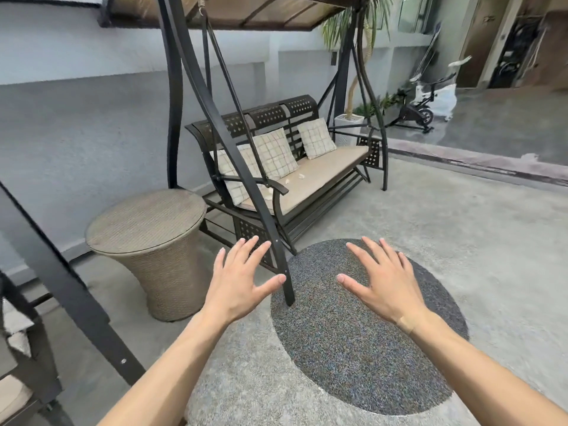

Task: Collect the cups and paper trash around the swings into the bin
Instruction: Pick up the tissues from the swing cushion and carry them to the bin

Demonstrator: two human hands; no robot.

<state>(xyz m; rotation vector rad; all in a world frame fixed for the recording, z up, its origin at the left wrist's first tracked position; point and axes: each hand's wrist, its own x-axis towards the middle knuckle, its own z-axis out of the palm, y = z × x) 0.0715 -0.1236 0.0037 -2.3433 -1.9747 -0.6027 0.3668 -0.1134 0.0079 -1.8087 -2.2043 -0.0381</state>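
Note:
A dark metal swing bench (310,176) with a beige seat cushion stands ahead. Small crumpled paper scraps (301,176) lie on the cushion in front of the checked pillows, with another scrap (288,180) beside it. My left hand (242,279) and my right hand (379,276) are both held out in front of me, fingers spread, holding nothing. They hover well short of the bench, above the floor. No cup and no bin appear in view.
A round wicker side table (147,224) stands left of the bench. The swing's front leg (284,272) comes down between my hands onto a dark round pebbled patch (368,348). A second swing's frame (61,290) crosses at lower left. An exercise bike (421,109) stands far right.

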